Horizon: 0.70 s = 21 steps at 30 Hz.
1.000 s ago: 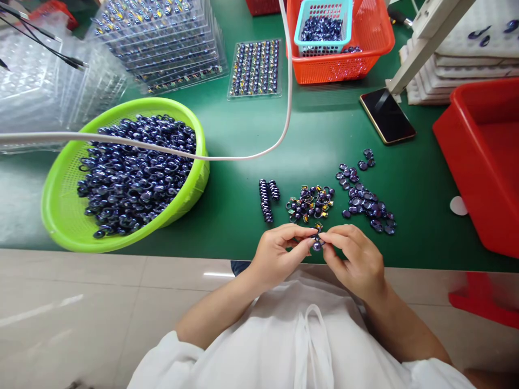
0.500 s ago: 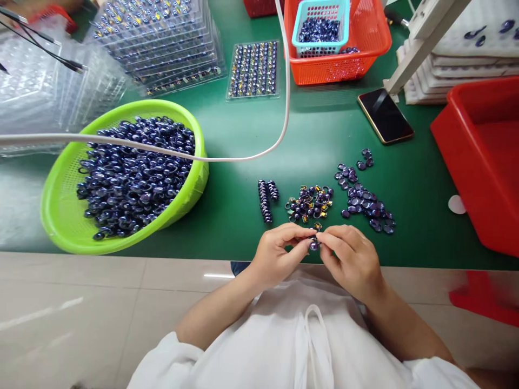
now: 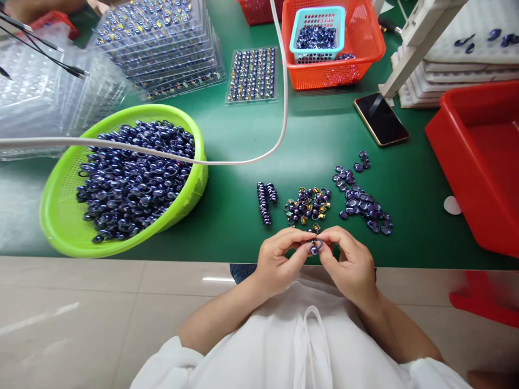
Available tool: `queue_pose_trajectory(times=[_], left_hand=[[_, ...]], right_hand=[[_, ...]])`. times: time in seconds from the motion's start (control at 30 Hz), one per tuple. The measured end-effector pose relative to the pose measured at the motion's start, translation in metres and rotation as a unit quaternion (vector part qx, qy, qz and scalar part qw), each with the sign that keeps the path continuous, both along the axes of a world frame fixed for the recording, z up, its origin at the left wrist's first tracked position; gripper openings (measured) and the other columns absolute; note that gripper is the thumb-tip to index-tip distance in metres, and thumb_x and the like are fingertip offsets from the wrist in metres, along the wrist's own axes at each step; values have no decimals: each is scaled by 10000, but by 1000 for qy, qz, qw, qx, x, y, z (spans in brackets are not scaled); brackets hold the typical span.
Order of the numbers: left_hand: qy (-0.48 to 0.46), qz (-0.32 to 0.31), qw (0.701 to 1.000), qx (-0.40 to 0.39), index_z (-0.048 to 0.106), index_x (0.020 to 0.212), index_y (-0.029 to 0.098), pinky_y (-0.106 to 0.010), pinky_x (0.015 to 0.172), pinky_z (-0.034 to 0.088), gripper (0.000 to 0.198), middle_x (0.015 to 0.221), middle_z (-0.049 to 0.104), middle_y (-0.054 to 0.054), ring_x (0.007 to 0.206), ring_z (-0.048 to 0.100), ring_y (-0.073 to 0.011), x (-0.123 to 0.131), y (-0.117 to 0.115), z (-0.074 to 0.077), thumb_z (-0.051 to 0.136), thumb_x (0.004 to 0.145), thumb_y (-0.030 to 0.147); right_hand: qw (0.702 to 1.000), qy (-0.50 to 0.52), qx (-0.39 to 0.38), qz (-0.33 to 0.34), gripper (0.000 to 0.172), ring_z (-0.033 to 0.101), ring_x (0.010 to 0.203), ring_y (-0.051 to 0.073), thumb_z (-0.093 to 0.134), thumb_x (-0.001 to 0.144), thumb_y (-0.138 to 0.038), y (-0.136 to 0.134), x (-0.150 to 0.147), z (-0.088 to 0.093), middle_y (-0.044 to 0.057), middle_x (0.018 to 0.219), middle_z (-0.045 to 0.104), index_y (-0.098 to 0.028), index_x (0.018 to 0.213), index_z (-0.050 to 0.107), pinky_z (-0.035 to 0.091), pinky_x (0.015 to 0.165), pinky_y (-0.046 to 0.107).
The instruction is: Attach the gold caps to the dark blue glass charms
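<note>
My left hand [image 3: 279, 260] and my right hand [image 3: 349, 262] meet at the table's front edge, thumbs and fingertips pinched on a small dark purple ring with a round shiny bead [image 3: 314, 250]. Fingertips hide part of it. Just beyond them lies a loose pile of beaded pieces with gold-coloured stones [image 3: 307, 204]. To its left, small dark pieces stand in two close rows [image 3: 263, 205]. Flat oval purple pieces [image 3: 360, 204] are scattered on the right.
A green basket [image 3: 48, 208] full of dark rings stands left, a white cable [image 3: 227, 162] crossing it. Filled clear trays [image 3: 211, 59], an orange basket [image 3: 367, 54] and a phone [image 3: 381, 119] lie farther back. A red bin [image 3: 454, 156] stands right.
My right hand's fingers have shifted on the ring, and its loop now shows more between the fingertips. The view has moved slightly; the table things lie as before.
</note>
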<state>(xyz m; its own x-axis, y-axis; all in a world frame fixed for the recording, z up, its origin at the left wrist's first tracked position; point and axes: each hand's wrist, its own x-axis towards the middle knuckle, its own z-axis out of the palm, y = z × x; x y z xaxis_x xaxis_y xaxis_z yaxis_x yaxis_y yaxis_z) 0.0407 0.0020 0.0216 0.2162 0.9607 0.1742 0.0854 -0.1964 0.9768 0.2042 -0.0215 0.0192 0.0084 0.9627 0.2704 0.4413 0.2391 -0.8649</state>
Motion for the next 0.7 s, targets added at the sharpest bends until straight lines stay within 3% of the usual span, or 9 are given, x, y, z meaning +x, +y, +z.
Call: queue_pose_trajectory(times=[0.17,0.33,0.43,0.53,0.6,0.7], left_hand=[[27,-16,997,71,753,1002,150,-237,701,569,194,859,756,-83,756,697,-148,-1,1,0,649,862,67],[54,-39,996,64,753,979,132,-233,689,561,195,845,752,-90,752,696,-147,-2,3,-2,618,862,52],[67,-69,994,46,753,980,129,-244,686,557,189,844,758,-93,751,696,-154,-1,5,-1,609,873,71],[67,-82,994,25,754,977,132,-257,691,560,168,857,767,-99,761,701,-164,0,6,1,617,884,105],[59,-65,996,2,757,977,135,-258,682,565,167,867,768,-101,765,707,-169,-1,7,1,616,889,122],[52,-29,997,-40,760,978,144,-249,670,573,165,891,770,-97,773,718,-170,-3,9,0,621,890,138]], right_hand=[[999,25,-34,-4,98,593,674,108,588,899,-133,-1,-2,0,-15,817,647,-223,921,619,491,605,225],[999,4,-33,-22,133,524,597,95,569,848,-91,0,-5,-3,-40,730,562,-221,827,558,444,545,216],[999,-36,-18,23,148,539,617,101,550,852,-76,2,6,-1,-37,729,558,-222,833,560,450,572,221],[992,-94,-7,85,116,615,720,121,578,900,-120,5,32,2,-6,839,649,-228,901,622,481,634,235],[989,-144,20,0,81,647,793,146,609,916,-159,7,54,4,9,874,678,-229,918,651,505,725,266],[964,-236,11,-122,59,644,773,166,624,930,-232,6,87,4,24,892,688,-225,910,679,509,738,302]])
